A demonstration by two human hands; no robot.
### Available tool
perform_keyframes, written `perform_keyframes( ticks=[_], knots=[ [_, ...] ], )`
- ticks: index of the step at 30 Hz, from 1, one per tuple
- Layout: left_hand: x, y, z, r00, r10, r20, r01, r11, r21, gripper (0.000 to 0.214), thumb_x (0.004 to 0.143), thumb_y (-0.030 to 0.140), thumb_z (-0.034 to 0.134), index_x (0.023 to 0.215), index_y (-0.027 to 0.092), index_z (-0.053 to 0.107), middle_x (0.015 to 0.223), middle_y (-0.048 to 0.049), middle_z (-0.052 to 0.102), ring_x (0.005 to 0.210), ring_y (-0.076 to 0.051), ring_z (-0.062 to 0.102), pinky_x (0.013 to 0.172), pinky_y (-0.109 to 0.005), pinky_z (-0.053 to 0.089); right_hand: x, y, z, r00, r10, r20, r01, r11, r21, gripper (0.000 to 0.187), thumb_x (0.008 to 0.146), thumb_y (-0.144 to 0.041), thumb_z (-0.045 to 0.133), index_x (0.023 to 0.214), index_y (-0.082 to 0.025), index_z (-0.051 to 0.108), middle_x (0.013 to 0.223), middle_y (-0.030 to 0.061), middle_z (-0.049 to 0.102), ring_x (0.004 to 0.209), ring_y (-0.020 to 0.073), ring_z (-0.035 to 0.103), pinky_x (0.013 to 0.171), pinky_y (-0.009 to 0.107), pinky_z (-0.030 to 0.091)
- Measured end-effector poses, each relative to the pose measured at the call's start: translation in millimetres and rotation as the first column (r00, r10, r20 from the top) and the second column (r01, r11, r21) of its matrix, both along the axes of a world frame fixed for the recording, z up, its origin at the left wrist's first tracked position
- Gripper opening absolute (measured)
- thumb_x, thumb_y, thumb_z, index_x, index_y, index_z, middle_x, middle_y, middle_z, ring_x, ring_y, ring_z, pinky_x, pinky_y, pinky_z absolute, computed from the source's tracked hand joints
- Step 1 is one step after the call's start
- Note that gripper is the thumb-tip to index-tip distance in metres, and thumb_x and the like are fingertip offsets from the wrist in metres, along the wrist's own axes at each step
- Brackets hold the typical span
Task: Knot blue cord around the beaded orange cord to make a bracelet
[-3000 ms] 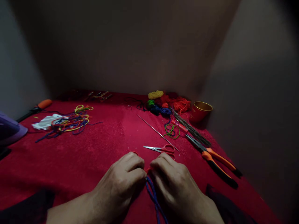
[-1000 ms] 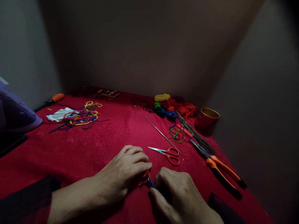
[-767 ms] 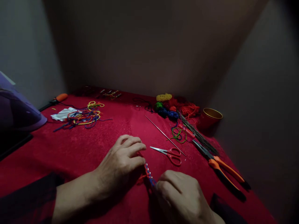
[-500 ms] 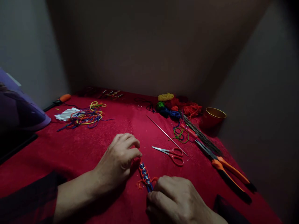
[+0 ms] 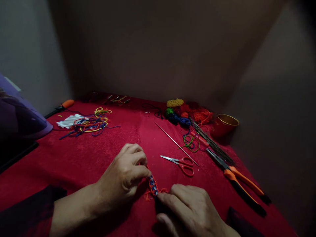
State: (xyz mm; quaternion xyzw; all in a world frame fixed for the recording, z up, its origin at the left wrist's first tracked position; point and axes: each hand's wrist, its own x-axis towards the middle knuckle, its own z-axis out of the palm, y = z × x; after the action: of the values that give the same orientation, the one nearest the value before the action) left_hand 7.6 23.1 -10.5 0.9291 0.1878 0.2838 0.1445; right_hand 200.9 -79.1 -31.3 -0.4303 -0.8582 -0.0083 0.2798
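A narrow braided bracelet (image 5: 153, 185) of blue and orange-red cord, with pale shiny pieces along its middle, lies slanting between my hands. At its far end, my left hand (image 5: 128, 172) pinches it between thumb and fingers. The near end is under the index fingertip of my right hand (image 5: 187, 207), whose other fingers are curled; its thumb sits lower, and the grip is partly hidden. Loose orange-red cord ends stick out on both sides of the bracelet. Small scissors (image 5: 181, 163) with red handles rest beyond my right hand.
A thin metal needle (image 5: 175, 142) lies behind the scissors. To the right are orange-handled pliers (image 5: 229, 174), a bundle of dark thin sticks (image 5: 209, 140) and a red cup (image 5: 223, 126). Yarn balls (image 5: 175, 103) sit at the back; tangled threads (image 5: 91, 124) lie left on the red cloth.
My right index finger has slid up to the bracelet's near end, and the right thumb has parted from it. My left hand has come slightly down, covering more of the far end.
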Motion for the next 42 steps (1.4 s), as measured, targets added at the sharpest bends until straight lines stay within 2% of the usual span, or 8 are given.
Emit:
perform_keyframes(
  ticks=[8,12,18,24,34,36,39,42],
  knots=[
    [1,-3,1.1,0.963,-0.031,-0.269,0.039,0.999,0.025,0.015,0.081,0.013,0.061,0.074,0.023,0.071,0.071,-0.0022,0.061,0.082,-0.021,0.046,0.076,-0.039,0.032,0,1,-8.8,0.998,0.028,0.063,-0.026,0.999,-0.036,0.028,0.091,-0.028,0.053,0.113,-0.012,0.059,0.067,0.0026,0.058,0.051,0.0145,0.049,0.044,0.027,0.031],
    [0,0,-1.6,0.971,-0.045,-0.237,0.043,0.999,-0.010,0.014,0.081,0.015,0.062,0.074,0.024,0.071,0.072,-0.0016,0.061,0.082,-0.021,0.047,0.075,-0.038,0.031,-1,1,-8.6,0.996,0.021,0.082,-0.017,0.998,-0.057,0.028,0.090,-0.027,0.054,0.113,-0.013,0.059,0.068,0.0025,0.059,0.052,0.0150,0.050,0.043,0.026,0.031],
    [-2,4,-5.1,0.994,0.026,-0.108,-0.038,0.993,-0.110,0.033,0.081,0.000,0.047,0.091,0.021,0.070,0.082,-0.0040,0.059,0.080,-0.019,0.047,0.070,-0.034,0.032,-1,1,-8.6,0.994,0.020,0.109,-0.016,0.999,-0.034,0.025,0.092,-0.027,0.050,0.111,-0.013,0.058,0.068,0.0027,0.059,0.050,0.0156,0.050,0.041,0.027,0.030],
    [-1,2,-2.8,0.981,-0.003,-0.196,-0.032,0.984,-0.178,0.028,0.084,0.005,0.048,0.088,0.021,0.070,0.083,-0.0036,0.058,0.079,-0.019,0.047,0.072,-0.035,0.034,-1,3,-10.1,0.995,0.015,0.098,-0.013,1.000,-0.020,0.034,0.096,-0.028,0.041,0.120,-0.007,0.051,0.067,0.0027,0.058,0.053,0.0156,0.052,0.042,0.027,0.035],
    [-1,6,-7.0,0.988,-0.033,-0.149,-0.002,0.974,-0.226,0.022,0.084,0.009,0.056,0.075,0.023,0.071,0.077,-0.0016,0.058,0.075,-0.016,0.049,0.070,-0.032,0.036,-2,4,-13.8,0.987,0.019,0.162,-0.010,0.998,-0.058,0.035,0.096,-0.030,0.043,0.125,-0.010,0.047,0.069,0.0022,0.058,0.053,0.0163,0.053,0.042,0.027,0.035],
    [-1,10,-5.5,0.997,-0.011,-0.080,-0.012,0.960,-0.279,0.024,0.083,0.006,0.054,0.078,0.022,0.070,0.080,-0.0021,0.059,0.077,-0.016,0.051,0.070,-0.031,0.038,-2,2,-11.9,0.994,0.000,0.107,0.006,0.998,-0.057,0.033,0.095,-0.032,0.043,0.120,-0.010,0.050,0.069,0.0027,0.060,0.055,0.0166,0.055,0.045,0.027,0.037],
    [-3,16,-3.3,0.992,0.128,0.004,-0.120,0.933,-0.340,0.022,0.083,0.005,0.051,0.085,0.019,0.067,0.083,-0.0028,0.061,0.081,-0.017,0.053,0.072,-0.031,0.041,-2,-2,-8.7,0.994,-0.106,0.022,0.107,0.991,-0.084,0.021,0.096,-0.031,0.043,0.093,-0.015,0.056,0.069,0.0027,0.061,0.058,0.0159,0.057,0.051,0.028,0.038],
    [-3,19,-4.3,0.963,0.244,-0.118,-0.269,0.910,-0.315,0.009,0.087,0.016,0.054,0.083,0.018,0.062,0.081,-0.0021,0.061,0.081,-0.019,0.050,0.072,-0.033,0.039,-3,-4,-8.8,0.986,-0.164,0.020,0.165,0.981,-0.098,0.023,0.092,-0.033,0.049,0.074,-0.019,0.053,0.065,0.0016,0.059,0.053,0.0149,0.053,0.049,0.028,0.034]
  ],
)
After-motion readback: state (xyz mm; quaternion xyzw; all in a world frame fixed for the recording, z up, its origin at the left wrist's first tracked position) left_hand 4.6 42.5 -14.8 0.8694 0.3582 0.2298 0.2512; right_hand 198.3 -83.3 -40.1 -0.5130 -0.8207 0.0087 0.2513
